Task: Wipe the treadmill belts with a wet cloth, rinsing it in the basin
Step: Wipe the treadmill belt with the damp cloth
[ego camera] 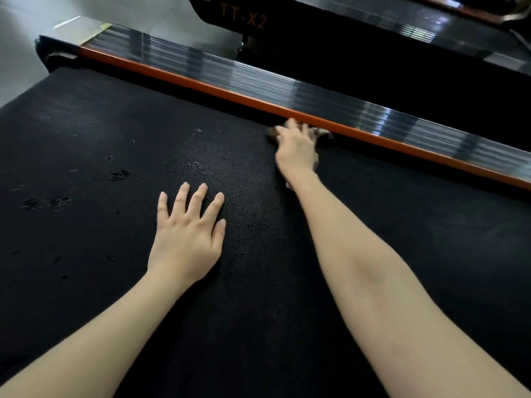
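Pressing the cloth (323,133) onto the belt (86,124) by the rail (201,85), my right hand (297,152) lies flat. My left hand (186,234) rests spread.

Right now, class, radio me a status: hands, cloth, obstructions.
Left hand flat on belt. Right hand presses cloth at orange rail. Nothing blocking; basin out of view.

- Side rail (258,81): glossy, ribbed, dark; runs from 10 o'clock to 3 o'clock.
- Orange strip (201,87): lines the rail's near edge along its full length.
- Yellowish label (94,34): on the rail's far end, at 11 o'clock.
- Floor (26,38): grey, at 10 to 11 o'clock.
- Black housing (244,20): at 12 o'clock, lettered "TT-X2" in orange.
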